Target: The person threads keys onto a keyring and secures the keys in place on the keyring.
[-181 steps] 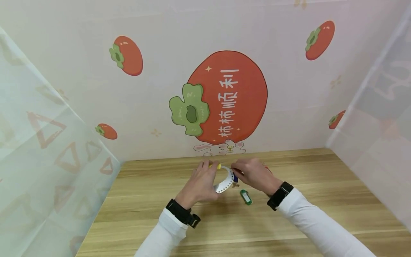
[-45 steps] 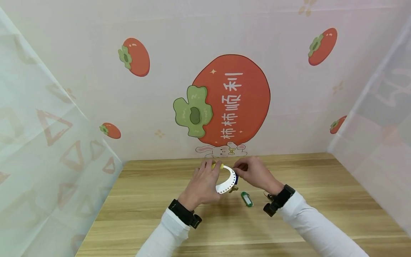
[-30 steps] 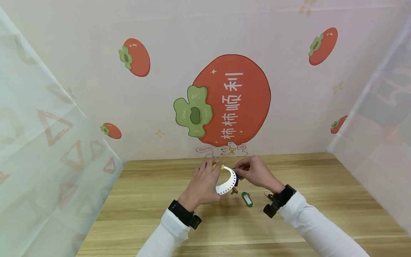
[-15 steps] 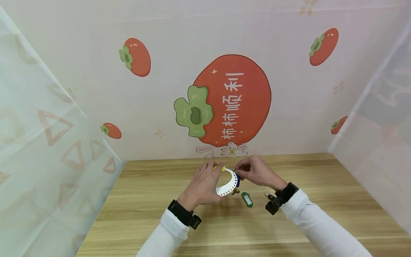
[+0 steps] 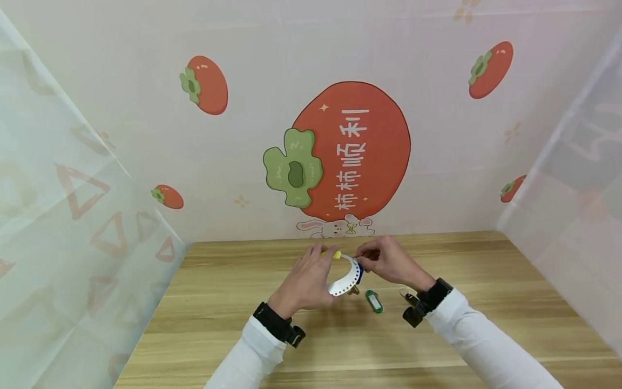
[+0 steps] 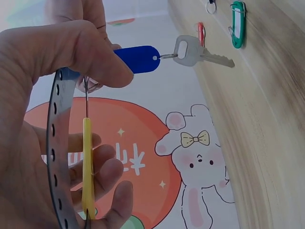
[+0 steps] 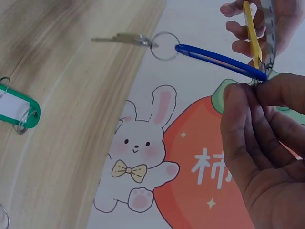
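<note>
My left hand (image 5: 306, 281) grips a crescent-shaped metal key holder (image 5: 346, 283) with a row of holes along its edge and a yellow-sleeved bar (image 6: 87, 162). Fingers of my right hand (image 7: 267, 138) pinch the end of a blue key tag (image 7: 219, 62), right at the holder's edge. In the left wrist view the tag stretches out past a thumb. From its far end hangs a key (image 6: 188, 51) on a small split ring (image 7: 165, 46). My right fingertips hide the end of the tag nearest the holder.
A green key tag (image 5: 374, 301) with a white label lies on the wooden table (image 5: 218, 324), in front of the hands. A dark item with a ring (image 5: 410, 296) lies beside the right wrist. The left wrist view also shows a red tag (image 6: 200, 34). Printed cloth (image 5: 233, 162) stands behind.
Over six seconds both hands stay at the holder's edge with the blue tag, shifting slightly. The dark ringed item has come into view beside the right wrist; the key's hang has changed a little.
</note>
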### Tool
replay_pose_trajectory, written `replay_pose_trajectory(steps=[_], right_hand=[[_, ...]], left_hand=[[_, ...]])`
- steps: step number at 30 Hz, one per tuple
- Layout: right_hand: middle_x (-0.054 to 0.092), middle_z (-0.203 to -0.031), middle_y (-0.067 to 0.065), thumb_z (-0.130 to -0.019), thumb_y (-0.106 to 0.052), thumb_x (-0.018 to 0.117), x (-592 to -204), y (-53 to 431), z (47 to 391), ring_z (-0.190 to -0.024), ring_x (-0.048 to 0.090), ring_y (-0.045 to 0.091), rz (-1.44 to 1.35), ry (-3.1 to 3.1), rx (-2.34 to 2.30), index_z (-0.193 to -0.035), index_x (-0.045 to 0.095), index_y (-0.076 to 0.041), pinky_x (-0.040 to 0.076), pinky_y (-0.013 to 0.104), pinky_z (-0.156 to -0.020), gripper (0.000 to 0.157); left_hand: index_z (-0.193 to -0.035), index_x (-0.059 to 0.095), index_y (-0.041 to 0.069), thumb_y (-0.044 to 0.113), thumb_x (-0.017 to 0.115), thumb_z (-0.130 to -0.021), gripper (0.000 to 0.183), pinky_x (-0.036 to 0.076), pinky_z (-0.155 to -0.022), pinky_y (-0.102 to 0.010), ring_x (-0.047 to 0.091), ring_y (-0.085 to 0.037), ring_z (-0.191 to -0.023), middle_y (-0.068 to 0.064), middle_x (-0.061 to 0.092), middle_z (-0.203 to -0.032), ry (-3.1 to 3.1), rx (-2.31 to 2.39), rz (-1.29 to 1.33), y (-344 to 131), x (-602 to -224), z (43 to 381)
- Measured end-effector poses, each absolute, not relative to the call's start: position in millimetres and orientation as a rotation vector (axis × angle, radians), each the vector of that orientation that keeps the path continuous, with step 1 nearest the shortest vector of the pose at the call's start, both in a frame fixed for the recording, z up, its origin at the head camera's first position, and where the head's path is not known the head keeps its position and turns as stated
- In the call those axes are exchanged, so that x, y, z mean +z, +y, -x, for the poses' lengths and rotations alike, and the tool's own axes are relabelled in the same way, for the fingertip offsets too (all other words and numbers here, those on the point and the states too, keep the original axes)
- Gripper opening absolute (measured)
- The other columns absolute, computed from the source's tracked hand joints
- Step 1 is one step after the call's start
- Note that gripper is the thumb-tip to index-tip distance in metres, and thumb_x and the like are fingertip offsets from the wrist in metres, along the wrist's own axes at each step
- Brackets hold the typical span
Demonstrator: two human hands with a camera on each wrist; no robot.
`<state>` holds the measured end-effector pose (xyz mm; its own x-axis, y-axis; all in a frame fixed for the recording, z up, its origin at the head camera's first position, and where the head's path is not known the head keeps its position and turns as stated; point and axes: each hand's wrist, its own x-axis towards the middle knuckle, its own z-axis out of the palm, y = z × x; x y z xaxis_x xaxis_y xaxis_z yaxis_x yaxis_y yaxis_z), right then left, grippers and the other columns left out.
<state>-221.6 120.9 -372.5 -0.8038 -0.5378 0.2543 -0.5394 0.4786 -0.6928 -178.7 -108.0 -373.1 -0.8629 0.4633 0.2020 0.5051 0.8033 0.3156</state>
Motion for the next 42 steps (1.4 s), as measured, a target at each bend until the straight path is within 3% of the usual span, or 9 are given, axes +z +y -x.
replay_pose_trajectory(steps=[8, 14, 21, 25, 34, 42], right_hand=[[0.070, -0.080, -0.002, -0.093, -0.003, 0.070, -379.0, 117.7, 216.4, -0.068, 0.066, 0.021, -0.853, -2.614, 1.298, -0.096, 0.077, -0.004, 0.055, 0.028, -0.061, 0.007], [0.070, -0.081, 0.000, -0.094, -0.004, 0.070, -379.8, 120.3, 219.2, -0.069, 0.068, 0.022, -0.843, -2.648, 1.389, -0.099, 0.075, -0.003, 0.054, 0.028, -0.058, 0.007], [0.071, -0.085, 0.001, -0.095, -0.004, 0.069, -373.8, 126.9, 225.8, -0.070, 0.067, 0.018, -1.054, -2.741, 1.375, -0.104, 0.075, -0.003, 0.058, 0.035, -0.064, 0.011], [0.070, -0.082, -0.001, -0.095, -0.004, 0.069, -370.9, 127.6, 227.2, -0.068, 0.066, 0.019, -1.115, -2.750, 1.354, -0.100, 0.076, -0.004, 0.056, 0.031, -0.062, 0.009], [0.069, -0.077, -0.003, -0.092, -0.002, 0.071, -373.1, 123.4, 221.2, -0.065, 0.063, 0.011, -1.010, -2.699, 1.269, -0.094, 0.078, -0.006, 0.054, 0.028, -0.059, 0.007], [0.072, -0.078, -0.002, -0.087, 0.000, 0.076, -373.9, 115.0, 214.2, -0.064, 0.064, 0.007, -0.901, -2.576, 1.188, -0.090, 0.079, -0.003, 0.055, 0.026, -0.058, 0.005]], left_hand=[[-0.145, 0.049, 0.002, 0.028, 0.089, -0.064, 0.094, 0.050, -0.089, -0.052, 0.051, -0.030, -0.116, -0.017, 0.051, -0.135, -2.850, -0.596, 0.747, -108.6, -371.4, 177.9], [-0.146, 0.048, 0.003, 0.032, 0.091, -0.065, 0.096, 0.048, -0.096, -0.052, 0.050, -0.032, -0.121, -0.017, 0.050, -0.137, -2.840, -0.564, 0.764, -108.5, -369.8, 176.9], [-0.148, 0.046, 0.008, 0.035, 0.092, -0.064, 0.099, 0.048, -0.097, -0.050, 0.049, -0.031, -0.122, -0.014, 0.049, -0.136, -2.835, -0.460, 0.806, -108.3, -370.8, 177.0], [-0.149, 0.046, 0.008, 0.036, 0.093, -0.064, 0.101, 0.047, -0.097, -0.050, 0.049, -0.030, -0.123, -0.014, 0.048, -0.136, -2.839, -0.457, 0.816, -108.3, -371.2, 177.2], [-0.151, 0.043, 0.008, 0.031, 0.092, -0.064, 0.103, 0.046, -0.099, -0.055, 0.047, -0.033, -0.128, -0.015, 0.047, -0.141, -2.889, -0.559, 0.765, -107.6, -373.1, 176.5], [-0.147, 0.047, 0.003, 0.028, 0.090, -0.064, 0.097, 0.051, -0.090, -0.054, 0.050, -0.031, -0.120, -0.018, 0.049, -0.139, -2.873, -0.625, 0.729, -107.1, -372.5, 176.6]])
